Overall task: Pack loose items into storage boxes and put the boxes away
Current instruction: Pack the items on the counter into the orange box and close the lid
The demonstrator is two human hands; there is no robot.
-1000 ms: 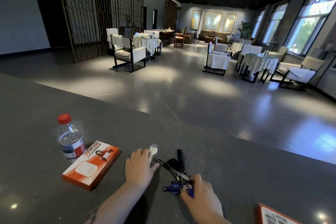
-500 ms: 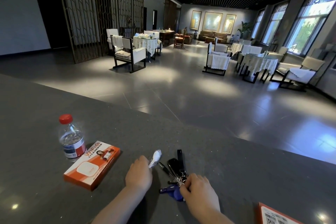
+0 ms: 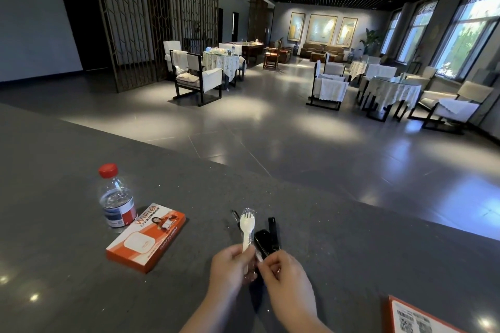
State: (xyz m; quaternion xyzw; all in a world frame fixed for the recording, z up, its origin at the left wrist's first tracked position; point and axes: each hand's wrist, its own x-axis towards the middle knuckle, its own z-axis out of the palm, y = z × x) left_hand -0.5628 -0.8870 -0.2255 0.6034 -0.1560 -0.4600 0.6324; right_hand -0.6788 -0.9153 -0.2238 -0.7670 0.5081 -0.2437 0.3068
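A grey desk [image 3: 81, 292] fills the foreground, with a tiled hall of chairs and tables beyond it. An orange box [image 3: 146, 238] lies flat on the desk at the left, and a red-capped bottle [image 3: 117, 197] stands upright just behind it. A second orange box [image 3: 422, 319] is cut off at the lower right corner. The left hand [image 3: 230, 269] is raised over the desk; its fingers are curled round the handle of a wrapped white fork [image 3: 246, 227], tines up. The right hand [image 3: 288, 274] is held beside it, fingers pinching the wrapper's edge. Dark keys [image 3: 266, 242] lie on the desk just behind both hands.
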